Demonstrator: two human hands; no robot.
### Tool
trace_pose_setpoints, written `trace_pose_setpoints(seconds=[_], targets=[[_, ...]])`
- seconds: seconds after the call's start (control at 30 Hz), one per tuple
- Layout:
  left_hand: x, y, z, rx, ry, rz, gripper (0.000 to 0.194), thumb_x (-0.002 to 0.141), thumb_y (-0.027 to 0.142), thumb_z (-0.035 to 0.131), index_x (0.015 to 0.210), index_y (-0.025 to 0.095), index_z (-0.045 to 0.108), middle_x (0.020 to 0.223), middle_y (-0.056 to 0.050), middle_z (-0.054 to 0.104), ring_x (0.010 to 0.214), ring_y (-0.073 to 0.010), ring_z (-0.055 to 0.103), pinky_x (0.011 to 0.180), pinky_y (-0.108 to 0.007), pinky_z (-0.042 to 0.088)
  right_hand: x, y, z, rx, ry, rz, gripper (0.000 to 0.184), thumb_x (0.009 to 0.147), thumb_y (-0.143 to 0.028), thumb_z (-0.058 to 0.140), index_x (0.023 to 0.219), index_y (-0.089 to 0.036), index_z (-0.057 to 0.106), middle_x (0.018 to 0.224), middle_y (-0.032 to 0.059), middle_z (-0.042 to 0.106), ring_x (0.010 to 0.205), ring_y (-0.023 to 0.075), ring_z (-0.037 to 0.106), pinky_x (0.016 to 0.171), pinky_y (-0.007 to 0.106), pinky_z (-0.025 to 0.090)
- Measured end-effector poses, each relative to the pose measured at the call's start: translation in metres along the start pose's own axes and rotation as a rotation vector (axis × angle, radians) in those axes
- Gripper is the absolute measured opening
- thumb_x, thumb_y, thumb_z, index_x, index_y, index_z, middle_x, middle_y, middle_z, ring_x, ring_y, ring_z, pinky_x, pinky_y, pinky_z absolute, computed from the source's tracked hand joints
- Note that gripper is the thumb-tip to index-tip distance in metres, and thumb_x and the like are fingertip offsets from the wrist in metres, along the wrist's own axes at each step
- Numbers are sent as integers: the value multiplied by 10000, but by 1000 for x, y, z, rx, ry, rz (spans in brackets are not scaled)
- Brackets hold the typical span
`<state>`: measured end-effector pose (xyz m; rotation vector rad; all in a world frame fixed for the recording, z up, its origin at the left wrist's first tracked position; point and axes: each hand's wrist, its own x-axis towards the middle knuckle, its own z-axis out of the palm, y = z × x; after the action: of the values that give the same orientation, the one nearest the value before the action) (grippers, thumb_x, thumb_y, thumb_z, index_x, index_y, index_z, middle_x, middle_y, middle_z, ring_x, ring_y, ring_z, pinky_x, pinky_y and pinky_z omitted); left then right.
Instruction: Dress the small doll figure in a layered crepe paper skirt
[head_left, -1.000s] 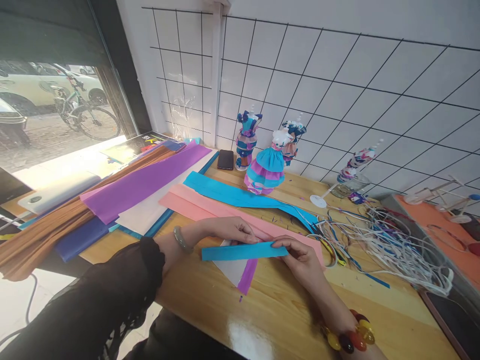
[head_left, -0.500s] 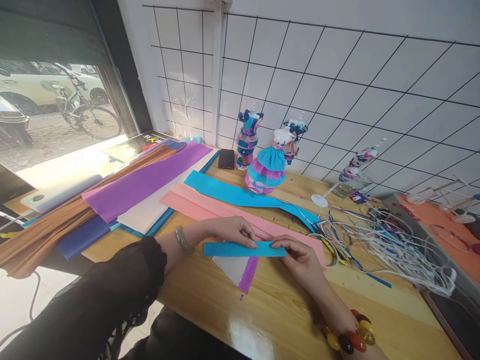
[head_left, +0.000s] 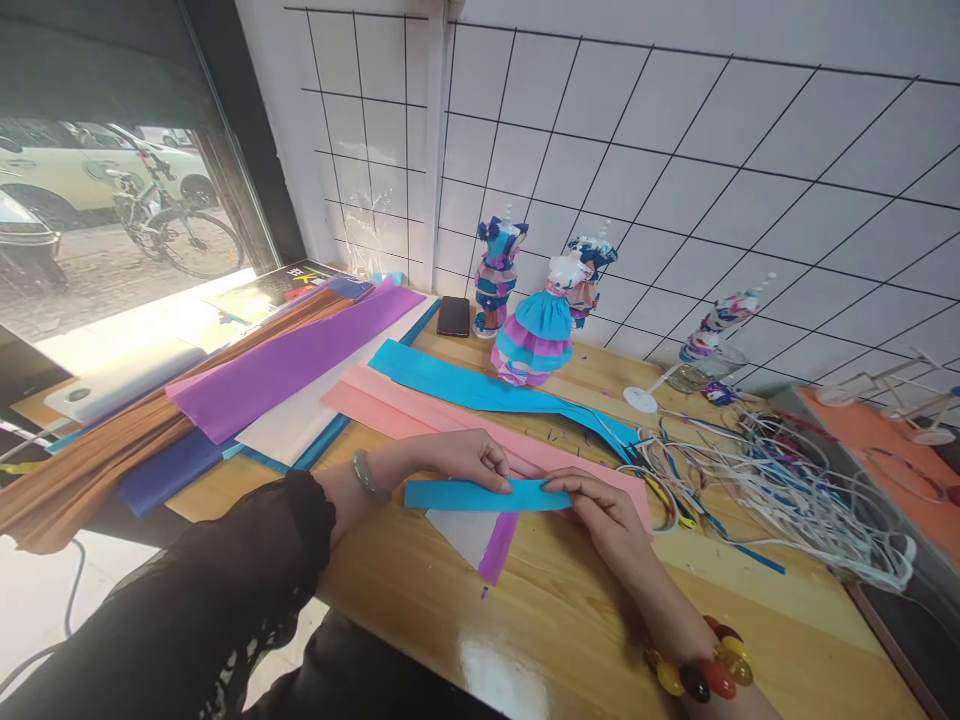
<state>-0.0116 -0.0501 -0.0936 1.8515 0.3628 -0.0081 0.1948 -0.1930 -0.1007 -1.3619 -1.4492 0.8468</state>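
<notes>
While the right hand [head_left: 606, 512] pinches the blue strip [head_left: 450, 495] near one end, the left hand [head_left: 471, 460] has brought its thumb over the top edge, so both grips now steady it over the worktop [head_left: 600, 640].

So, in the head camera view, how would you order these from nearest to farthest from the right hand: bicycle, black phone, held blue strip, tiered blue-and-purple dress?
1. Blue strip: held by the right hand.
2. Tiered dress: farther back, to the hand's left.
3. Black phone: left of the dress.
4. Bicycle: outside, far left.
</notes>
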Motion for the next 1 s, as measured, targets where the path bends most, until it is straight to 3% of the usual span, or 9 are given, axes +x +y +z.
trace_pose_setpoints(seconds=[0.1,0.23,0.37,0.73,0.9,1.0], targets=[[0,1,-1,14,0,-6,352,708,509,665,784,166,698,691,18,606,566,-79,474,503,-195,337,0,-1,-3,18,-7,26,256,828,-349,516,814,-225,739,967,70,704,930,239,627,768,328,500],[-1,3,-1,31,-5,-19,372,711,526,654,809,170,704,688,12,608,566,-85,481,500,-198,343,0,-1,5,-27,40,63,226,807,-396,601,914,-218,692,886,61,706,787,213,634,671,310,503],[-1,2,1,33,-21,-30,379,724,536,631,809,171,691,659,17,582,551,-83,467,489,-197,339,-1,1,14,-72,45,14,277,771,-377,662,998,-218,668,989,88,714,881,234,643,721,340,516],[-4,13,5,169,28,40,291,788,436,574,740,153,615,656,24,526,607,-88,459,529,-194,330,-1,0,12,-207,19,13,256,845,-372,568,980,-204,704,991,85,728,869,228,660,717,336,514],[-2,12,8,214,-16,93,258,810,390,549,786,147,634,652,22,538,599,-89,463,525,-196,326,-1,-2,16,-261,-49,-93,207,839,-334,592,962,-215,708,976,80,720,908,216,649,791,332,498],[0,9,9,213,-25,113,258,810,387,554,777,142,629,638,22,543,584,-86,464,514,-193,327,0,-4,16,-297,-74,-121,179,854,-326,573,882,-214,710,884,65,713,830,195,644,733,306,490]])
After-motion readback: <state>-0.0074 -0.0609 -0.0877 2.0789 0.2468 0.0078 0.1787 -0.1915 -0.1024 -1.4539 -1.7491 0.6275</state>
